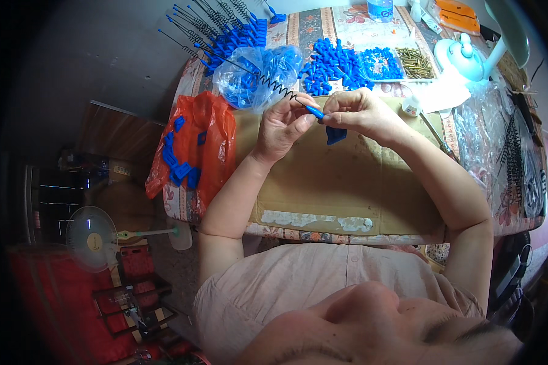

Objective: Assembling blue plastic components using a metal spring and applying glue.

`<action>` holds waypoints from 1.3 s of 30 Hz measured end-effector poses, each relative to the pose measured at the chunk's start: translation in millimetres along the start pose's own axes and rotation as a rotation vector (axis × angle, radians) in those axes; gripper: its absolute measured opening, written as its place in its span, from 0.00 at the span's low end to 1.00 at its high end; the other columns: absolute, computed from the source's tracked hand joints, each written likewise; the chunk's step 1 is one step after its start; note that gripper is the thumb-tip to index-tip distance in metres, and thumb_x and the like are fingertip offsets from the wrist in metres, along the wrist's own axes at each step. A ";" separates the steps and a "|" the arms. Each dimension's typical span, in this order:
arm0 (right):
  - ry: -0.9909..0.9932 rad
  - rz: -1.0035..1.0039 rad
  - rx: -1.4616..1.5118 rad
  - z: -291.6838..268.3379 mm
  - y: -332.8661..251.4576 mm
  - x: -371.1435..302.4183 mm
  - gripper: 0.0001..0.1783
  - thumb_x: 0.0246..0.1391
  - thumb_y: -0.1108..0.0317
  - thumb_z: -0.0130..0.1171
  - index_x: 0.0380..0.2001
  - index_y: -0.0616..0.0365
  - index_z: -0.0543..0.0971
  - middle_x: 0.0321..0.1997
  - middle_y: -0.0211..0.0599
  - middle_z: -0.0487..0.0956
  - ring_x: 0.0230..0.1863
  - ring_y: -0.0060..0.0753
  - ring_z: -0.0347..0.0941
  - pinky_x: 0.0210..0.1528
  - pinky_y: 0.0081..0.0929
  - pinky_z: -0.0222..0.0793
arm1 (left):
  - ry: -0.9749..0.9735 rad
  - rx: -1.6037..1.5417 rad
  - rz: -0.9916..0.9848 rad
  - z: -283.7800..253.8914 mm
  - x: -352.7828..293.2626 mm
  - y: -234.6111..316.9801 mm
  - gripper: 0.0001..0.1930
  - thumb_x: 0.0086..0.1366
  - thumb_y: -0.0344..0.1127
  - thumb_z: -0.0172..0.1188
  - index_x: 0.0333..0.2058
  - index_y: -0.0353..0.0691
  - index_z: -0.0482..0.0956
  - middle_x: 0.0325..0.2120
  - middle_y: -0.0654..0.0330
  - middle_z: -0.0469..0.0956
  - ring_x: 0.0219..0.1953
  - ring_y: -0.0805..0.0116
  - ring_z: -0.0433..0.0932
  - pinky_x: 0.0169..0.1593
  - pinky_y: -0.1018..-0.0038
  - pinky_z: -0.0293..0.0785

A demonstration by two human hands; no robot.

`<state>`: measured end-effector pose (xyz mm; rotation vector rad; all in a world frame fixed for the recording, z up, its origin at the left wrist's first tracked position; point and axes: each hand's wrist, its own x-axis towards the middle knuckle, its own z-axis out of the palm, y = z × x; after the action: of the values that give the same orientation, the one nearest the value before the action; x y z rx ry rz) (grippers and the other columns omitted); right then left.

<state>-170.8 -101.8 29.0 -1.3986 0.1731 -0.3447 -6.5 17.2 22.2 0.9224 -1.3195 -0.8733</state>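
Observation:
Over the brown cardboard, my left hand (286, 125) pinches a slim blue plastic piece (315, 112) between thumb and fingers. A black coiled wire (274, 84) runs from this piece up and to the left, past the plastic bag. My right hand (360, 114) is closed at the other end of the same piece, its thumb and fingertips pressed together. Just below the right fingers shows a darker blue plastic block (335, 135); how it joins the slim piece is hidden by the hand.
Blue bases with upright coiled wires (237, 39) stand at the back left. A clear bag (243, 76), a pile of blue cones (332, 67), a tray of brass-coloured pins (417, 62) and a lamp (463, 58) line the back. An orange-red bag (216, 131) bears blue parts; a screwdriver (438, 134) lies right.

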 end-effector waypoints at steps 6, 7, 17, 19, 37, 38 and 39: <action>0.042 -0.034 -0.105 2.6 -3.3 -1.6 0.06 0.48 0.71 0.61 0.25 0.62 0.77 0.28 0.28 0.76 0.32 0.18 0.70 0.39 0.20 0.66 | 0.041 0.005 -0.001 0.5 -1.5 0.0 0.08 0.58 0.24 0.54 0.38 0.36 0.76 0.37 0.65 0.72 0.41 0.77 0.69 0.48 0.77 0.65; 0.041 -0.035 -0.105 4.7 -4.1 -1.9 0.06 0.48 0.71 0.61 0.25 0.62 0.77 0.28 0.28 0.76 0.32 0.18 0.70 0.39 0.20 0.66 | 0.050 0.029 0.000 -0.2 -1.9 -0.2 0.09 0.58 0.24 0.54 0.38 0.36 0.76 0.37 0.65 0.72 0.41 0.77 0.69 0.48 0.77 0.65; 0.238 -0.417 -0.581 11.8 -3.0 -2.3 0.04 0.40 0.73 0.61 0.20 0.61 0.77 0.24 0.34 0.73 0.31 0.31 0.70 0.36 0.28 0.64 | 0.080 0.072 -0.010 5.3 -1.3 3.1 0.09 0.58 0.25 0.54 0.39 0.37 0.76 0.37 0.65 0.73 0.39 0.78 0.71 0.47 0.77 0.66; 0.263 -0.454 -0.596 14.1 -3.0 -1.6 0.04 0.37 0.72 0.60 0.18 0.61 0.77 0.22 0.36 0.73 0.30 0.36 0.70 0.33 0.30 0.66 | 0.089 0.091 -0.013 6.2 -2.2 3.3 0.09 0.58 0.25 0.54 0.38 0.37 0.76 0.36 0.65 0.73 0.39 0.78 0.71 0.46 0.78 0.66; 0.296 -0.440 -0.528 18.2 -1.8 -2.8 0.05 0.41 0.72 0.61 0.19 0.61 0.76 0.22 0.36 0.74 0.30 0.35 0.71 0.34 0.29 0.65 | 0.197 0.051 0.041 7.9 -2.0 1.3 0.05 0.60 0.27 0.57 0.36 0.38 0.76 0.32 0.68 0.74 0.36 0.81 0.70 0.42 0.83 0.65; 0.296 -0.461 -0.531 17.9 -1.0 -2.4 0.05 0.41 0.73 0.61 0.19 0.61 0.76 0.23 0.36 0.74 0.30 0.34 0.71 0.34 0.29 0.66 | 0.190 0.058 0.039 7.6 -2.0 1.4 0.05 0.60 0.27 0.57 0.36 0.38 0.76 0.32 0.68 0.74 0.35 0.82 0.70 0.41 0.83 0.65; 0.294 -0.482 -0.533 17.7 -0.7 -2.2 0.04 0.41 0.73 0.61 0.20 0.61 0.76 0.23 0.35 0.74 0.30 0.33 0.71 0.33 0.28 0.66 | 0.191 0.058 0.039 7.3 -2.2 1.8 0.05 0.60 0.27 0.57 0.36 0.38 0.76 0.32 0.68 0.74 0.35 0.82 0.70 0.41 0.83 0.65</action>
<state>-167.3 -84.6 32.5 -1.9109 0.1739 -0.9597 -14.0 19.5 23.2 0.9972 -1.1993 -0.7021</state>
